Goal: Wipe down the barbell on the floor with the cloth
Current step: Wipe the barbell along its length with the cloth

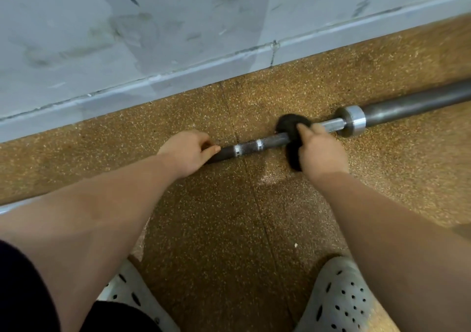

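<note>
While our left hand (187,150) closes on the bar (257,146) lying along the floor's (229,229) wall edge, our right (319,150) clamps the soft cloth (290,128) around that heavy, rigid, likely roll-prone shaft.

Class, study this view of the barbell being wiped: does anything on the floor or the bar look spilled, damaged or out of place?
One thing stands out: a pale glossy patch on the floor, just nearer than the barbell, below the cloth in the right hand. It may be moisture or glare. Nothing looks damaged.
</note>
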